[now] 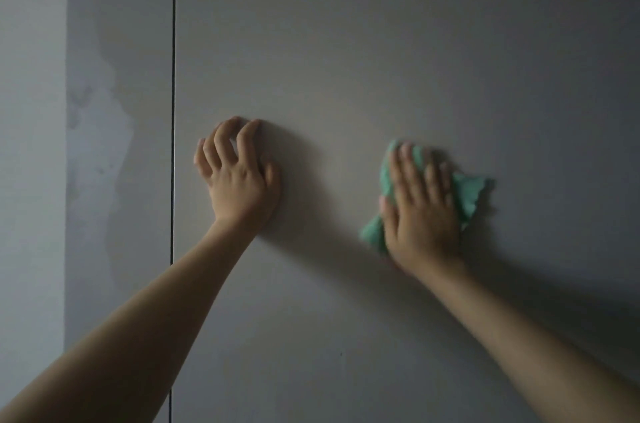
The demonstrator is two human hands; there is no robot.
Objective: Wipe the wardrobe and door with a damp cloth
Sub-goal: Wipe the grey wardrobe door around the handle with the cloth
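Currently right hand (420,204) flat, fingers straight, pressing green cloth (467,194) against wardrobe panel (381,41), right of centre. Left hand (239,173) bare, fingers arched, tips braced on same panel near vertical seam (172,111). Cloth looks soft, light, bunches easily; damp so likely grips panel. Best held under spread palm, edges tucked. Panel rigid, smooth. Streaky patch (100,117) left of seam.

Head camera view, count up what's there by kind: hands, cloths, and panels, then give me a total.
Hands: 2, the left hand and the right hand
Cloths: 1, a green cloth
Panels: 2, a narrow panel and a wide panel
Total: 5
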